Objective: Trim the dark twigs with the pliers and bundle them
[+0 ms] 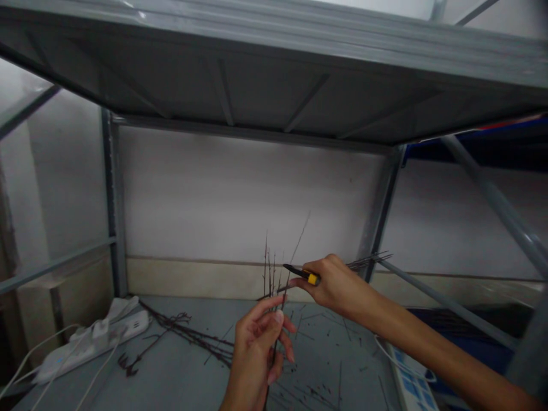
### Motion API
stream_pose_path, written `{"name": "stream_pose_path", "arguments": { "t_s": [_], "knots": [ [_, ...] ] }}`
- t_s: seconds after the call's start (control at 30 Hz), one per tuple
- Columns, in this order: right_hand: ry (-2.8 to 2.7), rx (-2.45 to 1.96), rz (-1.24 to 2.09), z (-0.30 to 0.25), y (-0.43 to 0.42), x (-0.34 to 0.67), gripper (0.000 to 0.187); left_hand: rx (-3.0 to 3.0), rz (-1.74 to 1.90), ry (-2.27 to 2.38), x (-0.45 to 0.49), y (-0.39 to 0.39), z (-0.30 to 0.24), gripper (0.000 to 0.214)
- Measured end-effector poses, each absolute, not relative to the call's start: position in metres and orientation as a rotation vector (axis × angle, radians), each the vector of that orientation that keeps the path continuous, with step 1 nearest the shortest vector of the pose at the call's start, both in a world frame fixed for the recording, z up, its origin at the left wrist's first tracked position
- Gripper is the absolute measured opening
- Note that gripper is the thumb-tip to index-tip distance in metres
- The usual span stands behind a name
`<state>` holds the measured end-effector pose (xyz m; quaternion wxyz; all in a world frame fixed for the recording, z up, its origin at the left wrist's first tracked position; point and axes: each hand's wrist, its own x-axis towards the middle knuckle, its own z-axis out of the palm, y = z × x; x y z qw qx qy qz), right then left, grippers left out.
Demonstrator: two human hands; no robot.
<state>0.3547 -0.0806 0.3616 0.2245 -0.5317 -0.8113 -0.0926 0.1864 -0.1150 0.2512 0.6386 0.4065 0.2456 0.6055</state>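
My left hand (261, 348) is closed around a thin dark twig (295, 245), which slants up and to the right past the fingertips. Gripped in my right hand (327, 282) is a black-and-yellow hand tool (302, 273), its black tip close to the twig above my left hand. The tool's exact kind cannot be made out. Several upright fine twigs (269, 271) show just behind my left fingers. Beyond my right wrist, more thin twig ends (368, 261) stick out to the right; whether that hand holds them is hidden.
Dark branches (188, 334) lie on the grey shelf (180, 382), with small twig scraps (321, 394) scattered to their right. A white power strip (94, 342) with cables sits at left. Overhead runs a metal shelf (265, 34). A blue-and-white box (413, 379) is at right.
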Motion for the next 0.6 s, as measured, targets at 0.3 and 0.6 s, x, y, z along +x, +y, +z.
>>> {"name": "stream_pose_path", "arguments": {
  "t_s": [0.3,0.6],
  "knots": [
    [-2.005,-1.407,0.215,0.365,-0.063,0.358,0.044,0.799,1.392,0.453,0.183,-0.111,0.246,0.054],
    [-1.716,-1.317,0.46,0.329,-0.017,0.352,0.041,0.753,1.365,0.311,0.165,-0.123,0.252,0.046]
  ]
}}
